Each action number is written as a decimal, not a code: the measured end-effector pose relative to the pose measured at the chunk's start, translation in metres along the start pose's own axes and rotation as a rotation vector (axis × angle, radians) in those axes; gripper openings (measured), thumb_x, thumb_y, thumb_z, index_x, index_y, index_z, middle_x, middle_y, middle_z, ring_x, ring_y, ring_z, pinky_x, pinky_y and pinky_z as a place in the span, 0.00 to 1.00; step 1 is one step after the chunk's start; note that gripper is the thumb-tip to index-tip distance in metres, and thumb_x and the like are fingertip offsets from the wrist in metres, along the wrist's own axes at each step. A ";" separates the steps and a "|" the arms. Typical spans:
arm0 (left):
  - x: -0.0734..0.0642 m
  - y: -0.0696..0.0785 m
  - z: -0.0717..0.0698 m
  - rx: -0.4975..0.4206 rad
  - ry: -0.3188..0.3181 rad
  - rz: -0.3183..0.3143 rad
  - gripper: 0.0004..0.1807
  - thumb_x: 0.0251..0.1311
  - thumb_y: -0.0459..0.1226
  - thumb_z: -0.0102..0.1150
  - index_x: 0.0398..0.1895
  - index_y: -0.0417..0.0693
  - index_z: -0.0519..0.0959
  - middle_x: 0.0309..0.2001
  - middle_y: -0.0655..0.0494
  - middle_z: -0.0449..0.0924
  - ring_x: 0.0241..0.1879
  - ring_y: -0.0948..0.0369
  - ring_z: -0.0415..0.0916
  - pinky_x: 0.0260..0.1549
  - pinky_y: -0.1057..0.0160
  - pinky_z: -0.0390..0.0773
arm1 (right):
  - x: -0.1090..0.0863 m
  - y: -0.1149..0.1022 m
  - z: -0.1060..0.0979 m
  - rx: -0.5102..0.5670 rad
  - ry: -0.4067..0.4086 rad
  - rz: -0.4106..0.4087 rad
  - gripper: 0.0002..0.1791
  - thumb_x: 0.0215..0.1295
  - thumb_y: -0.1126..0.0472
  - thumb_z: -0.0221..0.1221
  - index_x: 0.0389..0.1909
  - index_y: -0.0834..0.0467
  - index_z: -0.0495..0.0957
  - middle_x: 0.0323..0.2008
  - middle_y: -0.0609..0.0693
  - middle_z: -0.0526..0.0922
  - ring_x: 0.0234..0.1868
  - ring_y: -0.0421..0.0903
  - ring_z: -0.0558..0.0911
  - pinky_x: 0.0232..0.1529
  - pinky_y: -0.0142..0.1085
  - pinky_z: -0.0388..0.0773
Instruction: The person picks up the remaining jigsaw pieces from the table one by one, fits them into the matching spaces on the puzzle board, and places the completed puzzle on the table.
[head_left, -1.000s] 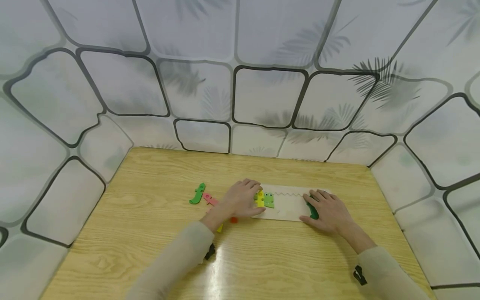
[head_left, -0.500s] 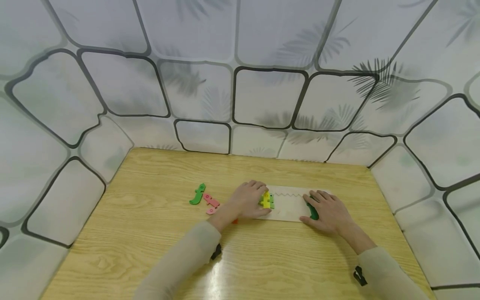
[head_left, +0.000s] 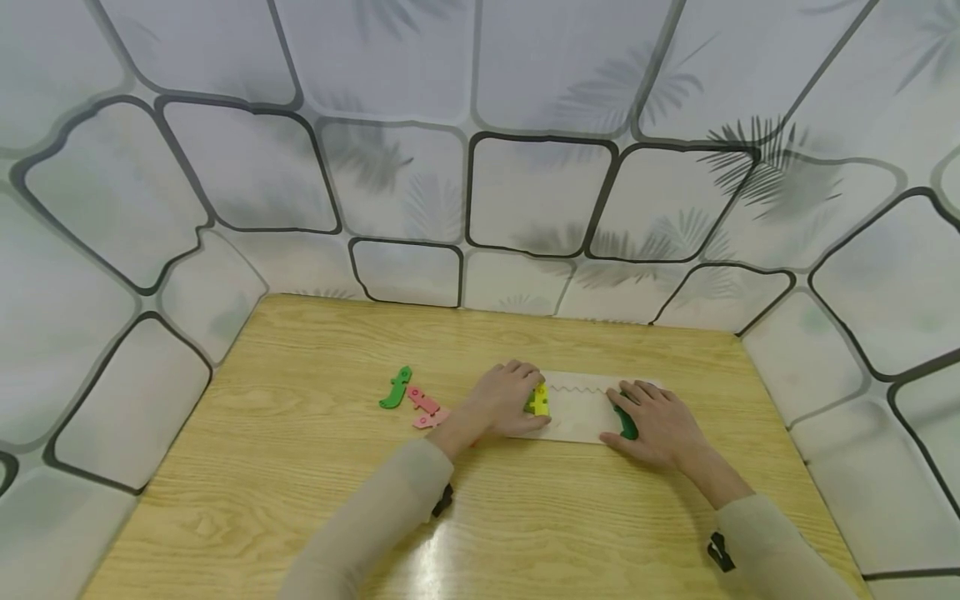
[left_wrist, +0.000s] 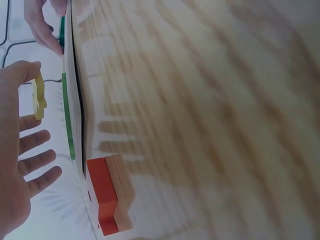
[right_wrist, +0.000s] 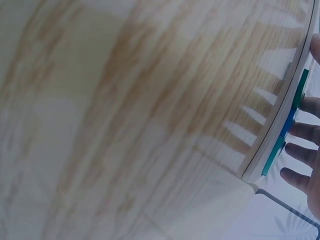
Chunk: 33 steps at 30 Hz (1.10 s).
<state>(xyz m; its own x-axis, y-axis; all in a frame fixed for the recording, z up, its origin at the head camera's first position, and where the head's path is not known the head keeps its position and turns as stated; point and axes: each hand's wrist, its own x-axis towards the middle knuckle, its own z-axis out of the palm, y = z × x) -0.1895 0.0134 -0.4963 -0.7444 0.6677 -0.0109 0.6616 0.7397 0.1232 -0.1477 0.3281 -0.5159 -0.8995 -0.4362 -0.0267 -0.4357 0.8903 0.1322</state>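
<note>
1. Left hand (head_left: 508,404): thumb and index finger pinch the yellow piece (left_wrist: 39,97) between them; the other three fingers extend, spread and holding nothing.
2. Yellow piece: held over the left part of the board (head_left: 577,417); the left wrist view shows a gap between the two.
3. Green strip (left_wrist: 68,117): lies on the board's upper face, beneath the left hand.
4. Right hand (head_left: 654,422): rests over the board's right part, fingers extended rather than clenched, fingertips at the pieces beneath.
5. Beneath these fingers: a dark green piece (right_wrist: 301,87), a blue piece (right_wrist: 288,121) and a teal piece (right_wrist: 273,156), in a row on the board.
6. Board: pale and flat on the table (head_left: 225,483), a zigzag line running along its far side.
7. Red piece (left_wrist: 104,196): on the table beside the board, mostly hidden by the left arm in the head view.
8. Farther left: a curved green piece (head_left: 396,389), near two pink pieces (head_left: 426,402).
9. Behind: a patterned wall (head_left: 540,192) with dark outlines and leaf shapes.
</note>
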 end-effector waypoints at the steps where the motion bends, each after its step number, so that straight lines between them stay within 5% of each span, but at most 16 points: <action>1: 0.001 0.000 0.001 0.002 0.002 0.000 0.39 0.70 0.67 0.53 0.73 0.53 0.73 0.73 0.55 0.74 0.73 0.55 0.71 0.73 0.52 0.74 | 0.000 0.000 0.000 -0.001 0.001 0.000 0.47 0.67 0.24 0.55 0.76 0.52 0.72 0.73 0.60 0.75 0.73 0.63 0.74 0.68 0.61 0.75; 33: 0.023 0.014 0.012 0.018 -0.045 -0.020 0.39 0.71 0.68 0.50 0.75 0.58 0.70 0.73 0.57 0.73 0.72 0.55 0.72 0.71 0.52 0.75 | -0.001 0.000 0.002 0.009 0.010 0.004 0.47 0.67 0.23 0.55 0.76 0.52 0.72 0.74 0.60 0.75 0.73 0.63 0.74 0.68 0.62 0.76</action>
<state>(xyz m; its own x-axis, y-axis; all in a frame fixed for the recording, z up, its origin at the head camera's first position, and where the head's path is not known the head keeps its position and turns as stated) -0.1965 0.0405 -0.5064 -0.7528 0.6557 -0.0576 0.6487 0.7539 0.1045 -0.1474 0.3290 -0.5183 -0.9009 -0.4337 -0.0163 -0.4322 0.8933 0.1232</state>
